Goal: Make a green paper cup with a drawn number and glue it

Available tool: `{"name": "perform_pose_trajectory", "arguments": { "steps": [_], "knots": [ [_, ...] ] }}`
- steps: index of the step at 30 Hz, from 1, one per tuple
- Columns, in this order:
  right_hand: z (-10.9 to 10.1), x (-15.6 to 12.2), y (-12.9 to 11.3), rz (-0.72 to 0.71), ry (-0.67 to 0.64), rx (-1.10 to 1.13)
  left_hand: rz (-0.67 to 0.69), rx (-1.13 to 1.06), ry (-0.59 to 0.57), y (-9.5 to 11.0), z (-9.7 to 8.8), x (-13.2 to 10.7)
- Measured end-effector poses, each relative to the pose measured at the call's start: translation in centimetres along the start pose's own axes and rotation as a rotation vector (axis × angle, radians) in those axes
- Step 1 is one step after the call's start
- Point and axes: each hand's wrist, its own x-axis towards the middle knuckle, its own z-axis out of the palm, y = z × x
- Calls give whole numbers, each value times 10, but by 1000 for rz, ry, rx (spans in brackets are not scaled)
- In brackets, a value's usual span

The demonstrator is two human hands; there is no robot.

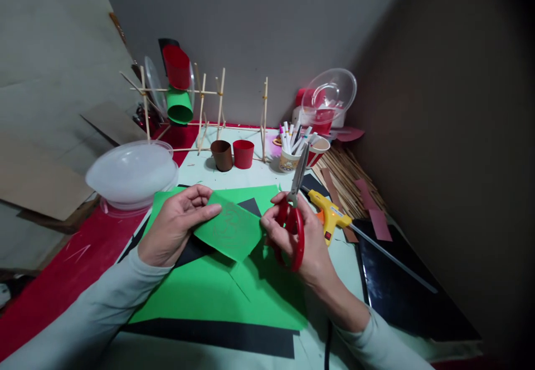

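Note:
Between both hands is a small piece of green paper (229, 228) with a faint drawn outline on it. My left hand (178, 222) pinches its left edge, thumb on top. In my right hand (307, 233) are red-handled scissors (297, 191), blades pointing up and away from the paper. The right thumb and fingertips touch the paper's right corner. Beneath lies a large green sheet (200, 297) over black paper (217, 334). A yellow glue gun (332, 217) rests just past my right hand.
Brown (221, 155) and red paper cups (243, 154) stand ahead, before a stick frame (203, 108). A cup of markers (289, 160) is beside bundled sticks (355, 180). Plastic lids (131, 172) lie left. A shiny black panel (405, 281) lies right.

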Motion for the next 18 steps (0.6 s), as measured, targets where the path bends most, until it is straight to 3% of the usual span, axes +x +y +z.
{"name": "perform_pose_trajectory", "arguments": {
  "steps": [8,14,18],
  "knots": [
    [8,-4,11,-66,73,80,-16,-181,103,-3,8,-5],
    [7,-4,7,-123,199,38,-112,-353,3,-16,18,-9],
    [13,-7,8,-128,209,55,-139,-384,-61,-26,31,-16]
  ]
}}
